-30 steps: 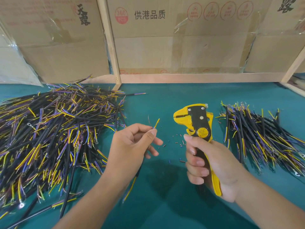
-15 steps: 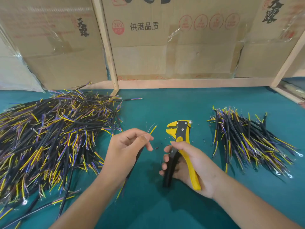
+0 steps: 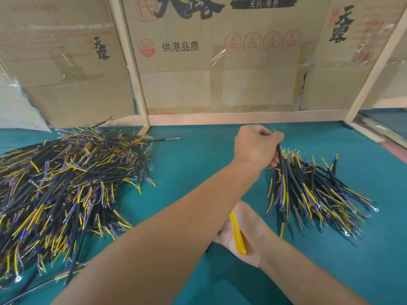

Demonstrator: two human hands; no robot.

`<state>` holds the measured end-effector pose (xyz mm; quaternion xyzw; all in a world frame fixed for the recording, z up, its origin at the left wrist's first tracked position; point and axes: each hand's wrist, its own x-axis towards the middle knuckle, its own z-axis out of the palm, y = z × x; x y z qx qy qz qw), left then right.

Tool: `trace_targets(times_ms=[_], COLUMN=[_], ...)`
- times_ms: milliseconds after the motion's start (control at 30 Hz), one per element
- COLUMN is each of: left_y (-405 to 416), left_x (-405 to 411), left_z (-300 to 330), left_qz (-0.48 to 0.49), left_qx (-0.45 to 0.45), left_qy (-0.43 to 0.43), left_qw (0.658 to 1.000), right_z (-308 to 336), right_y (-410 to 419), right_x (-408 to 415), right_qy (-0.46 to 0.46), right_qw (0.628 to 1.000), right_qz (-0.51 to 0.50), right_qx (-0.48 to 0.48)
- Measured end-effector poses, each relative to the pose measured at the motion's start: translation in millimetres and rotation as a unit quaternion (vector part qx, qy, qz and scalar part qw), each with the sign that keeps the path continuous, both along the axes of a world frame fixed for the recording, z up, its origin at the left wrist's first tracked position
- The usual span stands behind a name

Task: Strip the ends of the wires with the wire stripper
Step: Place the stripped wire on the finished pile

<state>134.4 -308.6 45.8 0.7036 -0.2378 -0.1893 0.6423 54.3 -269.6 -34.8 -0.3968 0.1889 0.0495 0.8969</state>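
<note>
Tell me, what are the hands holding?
Left hand pinches a black wire near its upper end. Right hand grips the wire stripper by its handles.

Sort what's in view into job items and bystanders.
Job: black-sheathed wire in left hand; yellow-handled wire stripper in right hand; large wire heap; smaller wire pile.
Bystanders: printed cardboard boxes; wooden frame.

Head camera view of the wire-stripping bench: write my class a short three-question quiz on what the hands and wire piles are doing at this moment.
1. True or false: the left hand reaches across above the right forearm.
2. Which pile is bigger: the left pile or the right pile?
3. Fill in: the right hand grips the yellow-handled ____.

Key
1. True; it holds a wire over the right pile.
2. The left pile.
3. Wire stripper.
</note>
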Motion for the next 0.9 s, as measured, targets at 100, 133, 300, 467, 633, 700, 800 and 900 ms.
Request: trace_targets(times_ms=[100,133,300,467,633,700,800,900], left_y=[-17,-14,73,205,280,294,300,296], left_x=[4,6,27,80,95,100,107,109], left_z=[-3,0,-5,-39,-39,-38,-45,-55], left_qz=[-0.035,-0.034,-0.017,0.103,0.130,0.180,0.280,0.316], left_qx=[0.208,0.243,0.162,0.476,0.526,0.516,0.495,0.476], left_qy=[-0.151,-0.215,-0.432,-0.401,-0.321,-0.313,-0.319,-0.338], left_qw=[0.966,0.945,0.887,0.776,0.776,0.776,0.758,0.748], right_z=[0,1,-3,-5,-9,-10,-11,-10], right_y=[-1,-1,-1,0,3,5,6,7], right_x=[-1,0,2,2,3,3,5,5], right_qy=[0.004,0.016,0.069,0.042,0.017,0.010,-0.011,-0.039], right_qw=[1.000,1.000,0.996,0.999,0.998,0.997,0.995,0.991], right_qz=[-0.017,-0.020,-0.043,-0.021,-0.012,-0.005,0.012,0.038], right_qx=[0.008,0.010,0.025,-0.001,-0.051,-0.073,-0.095,-0.122])
